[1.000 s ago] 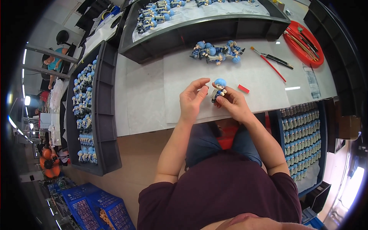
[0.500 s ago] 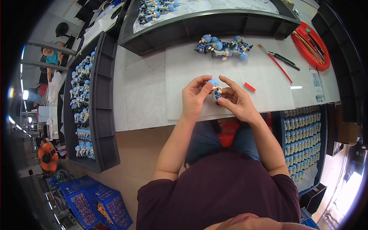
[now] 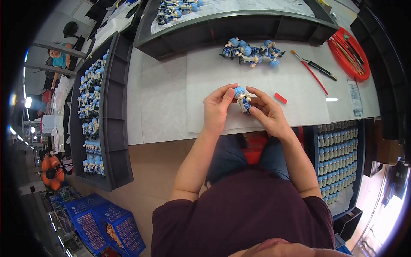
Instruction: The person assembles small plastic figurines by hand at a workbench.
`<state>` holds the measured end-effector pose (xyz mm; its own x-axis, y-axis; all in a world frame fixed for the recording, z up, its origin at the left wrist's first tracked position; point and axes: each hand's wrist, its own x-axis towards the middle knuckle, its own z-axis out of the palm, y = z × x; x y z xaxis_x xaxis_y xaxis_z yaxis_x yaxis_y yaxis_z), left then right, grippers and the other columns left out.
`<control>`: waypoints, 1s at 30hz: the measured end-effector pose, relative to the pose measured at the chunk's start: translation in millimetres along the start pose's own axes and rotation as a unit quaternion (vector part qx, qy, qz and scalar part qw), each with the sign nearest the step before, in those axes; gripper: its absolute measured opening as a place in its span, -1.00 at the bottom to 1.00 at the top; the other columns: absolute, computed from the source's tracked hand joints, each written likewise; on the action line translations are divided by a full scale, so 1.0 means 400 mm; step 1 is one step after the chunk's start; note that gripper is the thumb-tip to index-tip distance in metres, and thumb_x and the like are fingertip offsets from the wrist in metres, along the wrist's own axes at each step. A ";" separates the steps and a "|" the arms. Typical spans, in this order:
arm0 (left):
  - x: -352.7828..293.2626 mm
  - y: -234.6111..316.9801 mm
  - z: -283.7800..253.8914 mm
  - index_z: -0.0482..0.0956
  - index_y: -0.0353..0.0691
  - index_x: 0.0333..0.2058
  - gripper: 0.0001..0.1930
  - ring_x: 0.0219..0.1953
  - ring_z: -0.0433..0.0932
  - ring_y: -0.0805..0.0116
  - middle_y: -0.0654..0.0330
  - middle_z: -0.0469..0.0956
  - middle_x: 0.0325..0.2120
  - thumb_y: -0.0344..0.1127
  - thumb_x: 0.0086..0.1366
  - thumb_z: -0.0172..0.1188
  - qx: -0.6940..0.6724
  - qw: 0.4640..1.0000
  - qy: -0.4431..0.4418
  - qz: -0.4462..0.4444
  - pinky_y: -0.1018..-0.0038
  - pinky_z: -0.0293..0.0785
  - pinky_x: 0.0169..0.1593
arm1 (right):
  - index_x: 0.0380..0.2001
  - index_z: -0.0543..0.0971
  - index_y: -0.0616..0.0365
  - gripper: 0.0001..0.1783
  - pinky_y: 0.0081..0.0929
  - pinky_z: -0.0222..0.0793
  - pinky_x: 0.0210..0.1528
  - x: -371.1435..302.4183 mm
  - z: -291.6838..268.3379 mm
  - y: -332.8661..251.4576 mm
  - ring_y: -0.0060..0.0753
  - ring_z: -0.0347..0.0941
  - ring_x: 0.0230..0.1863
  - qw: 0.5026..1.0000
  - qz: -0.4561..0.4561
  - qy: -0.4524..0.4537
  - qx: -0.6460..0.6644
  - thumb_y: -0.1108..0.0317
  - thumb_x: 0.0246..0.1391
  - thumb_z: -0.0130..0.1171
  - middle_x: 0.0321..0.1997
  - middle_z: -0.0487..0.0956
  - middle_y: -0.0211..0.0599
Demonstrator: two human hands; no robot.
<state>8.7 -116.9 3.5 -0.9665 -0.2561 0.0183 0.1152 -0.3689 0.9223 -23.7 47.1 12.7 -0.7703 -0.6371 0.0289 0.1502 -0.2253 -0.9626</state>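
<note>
A small blue-haired figurine (image 3: 242,101) in a blue and cream outfit is held between both hands above the table's near edge. My left hand (image 3: 218,107) pinches it at the head with thumb and forefinger. With thumb and fingers, my right hand (image 3: 266,112) grips the lower body from the other side. Beyond the hands, a loose pile of similar figurines (image 3: 252,53) lies on the white paper. A small red block (image 3: 280,98) rests to the right of my right hand.
Dark bins stand at the back (image 3: 239,32) and left (image 3: 117,115), holding figurines. A paintbrush (image 3: 314,77) and a black-handled tool (image 3: 322,68) lie right, near a red oval tray (image 3: 349,55) of brushes. Rows of figurines fill a crate (image 3: 338,158) lower right. Another person (image 3: 60,60) is far left.
The figurine has tilted and turned between my fingers, showing more of its front. My left thumb has shifted off the face toward the side of its head.
</note>
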 end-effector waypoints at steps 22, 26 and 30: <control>-0.008 0.008 0.011 0.50 -0.36 -0.15 -0.76 -0.27 0.47 0.53 0.15 0.55 -0.26 -0.41 0.21 0.13 0.030 0.999 -0.009 0.007 0.61 0.38 -0.16 | 0.11 0.29 0.17 -0.30 -0.53 0.39 -0.11 -0.011 0.009 0.026 -0.50 0.38 -0.11 0.984 -0.086 0.079 -0.133 0.57 -0.18 0.30 -0.09 0.42 -0.25; -0.004 0.003 0.000 0.48 -0.39 -0.13 -0.75 -0.19 0.47 0.46 0.14 0.53 -0.22 -0.47 0.20 0.11 0.011 0.999 -0.011 0.030 0.55 0.39 -0.12 | 0.11 0.27 0.16 -0.31 -0.53 0.38 -0.10 -0.010 0.013 0.016 -0.49 0.36 -0.07 0.992 -0.074 0.074 -0.068 0.55 -0.14 0.28 -0.04 0.41 -0.21; -0.001 0.006 0.003 0.47 -0.39 -0.11 -0.74 -0.15 0.46 0.43 0.09 0.51 -0.15 -0.53 0.20 0.06 -0.017 0.999 -0.024 0.036 0.53 0.37 -0.06 | 0.11 0.26 0.14 -0.34 -0.55 0.37 -0.09 -0.007 0.010 0.022 -0.48 0.35 -0.04 0.994 -0.049 0.086 -0.038 0.57 -0.10 0.23 -0.01 0.39 -0.22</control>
<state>9.2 -116.6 6.2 -0.9654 -0.2394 0.1030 0.1910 -0.3808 0.9047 -17.9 44.0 5.0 -0.8743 -0.4782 0.0836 0.0266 -0.2192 -0.9753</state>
